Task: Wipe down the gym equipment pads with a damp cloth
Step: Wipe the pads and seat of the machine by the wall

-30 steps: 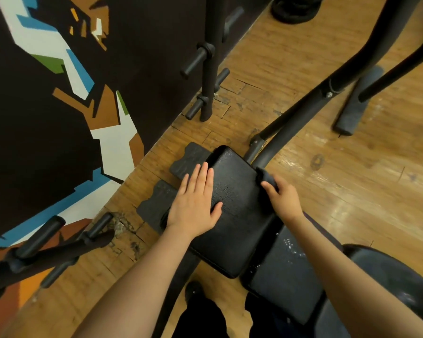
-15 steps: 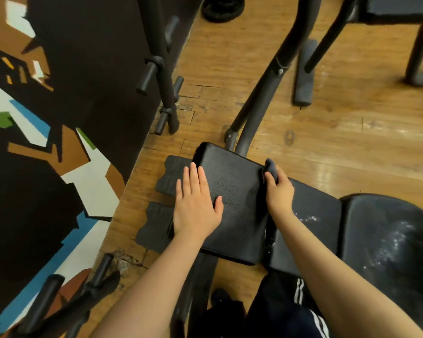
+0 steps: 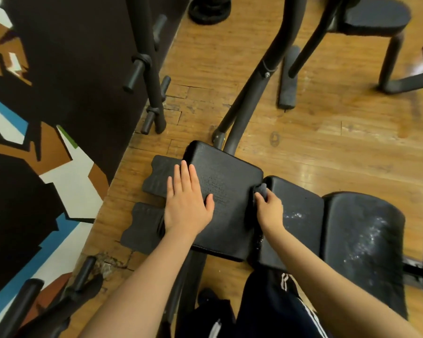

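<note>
Wood floor (image 3: 315, 152) open beyond pad (image 3: 227, 191) edge.

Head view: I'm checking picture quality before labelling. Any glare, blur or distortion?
Head view: overhead light glares off the wooden floor right of the bench; wide-angle lens bows the frame tubes; the far right edge is smeared; the left hand, right hand and cloth are sharp.

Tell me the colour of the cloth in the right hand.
Dark grey, seen in the head view: the cloth is gripped by the right hand.
</note>
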Available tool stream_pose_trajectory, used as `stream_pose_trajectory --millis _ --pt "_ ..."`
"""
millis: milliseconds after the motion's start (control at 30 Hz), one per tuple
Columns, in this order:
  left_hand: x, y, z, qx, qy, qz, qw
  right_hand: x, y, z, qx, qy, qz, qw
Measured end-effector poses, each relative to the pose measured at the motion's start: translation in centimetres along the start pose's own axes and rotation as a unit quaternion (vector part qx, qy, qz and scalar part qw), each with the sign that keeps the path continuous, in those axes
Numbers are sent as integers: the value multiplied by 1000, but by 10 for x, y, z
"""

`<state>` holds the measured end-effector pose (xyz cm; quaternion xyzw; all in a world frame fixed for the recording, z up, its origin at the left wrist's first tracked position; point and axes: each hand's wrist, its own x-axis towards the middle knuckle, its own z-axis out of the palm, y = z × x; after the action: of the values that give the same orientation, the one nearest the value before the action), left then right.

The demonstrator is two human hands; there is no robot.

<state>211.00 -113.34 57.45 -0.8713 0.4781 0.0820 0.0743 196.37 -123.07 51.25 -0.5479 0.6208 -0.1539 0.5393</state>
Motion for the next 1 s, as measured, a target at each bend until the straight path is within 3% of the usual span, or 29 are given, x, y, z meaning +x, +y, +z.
stream_pose_trajectory --millis 133,267,467,800,900,1000 --pt "0 1 1 3 4 -6 1000 19 -18 4 11 28 23 999" --pt "0 0 2 9 5 -8 1000 -14 -2 11 17 22 24 999" --pt "-1 2 2 18 7 -11 1000 -72 36 5 -14 -39 24 999" --pt "-4 -1 2 -37 5 -4 999 14 -2 -12 24 -52 16 998" --pt "-25 -4 4 -69 10 -25 997 1 -2 -7 26 -43 22 998" --pt "-53 -4 15 -29 36 -33 998 -43 11 -1 -12 -46 0 999"
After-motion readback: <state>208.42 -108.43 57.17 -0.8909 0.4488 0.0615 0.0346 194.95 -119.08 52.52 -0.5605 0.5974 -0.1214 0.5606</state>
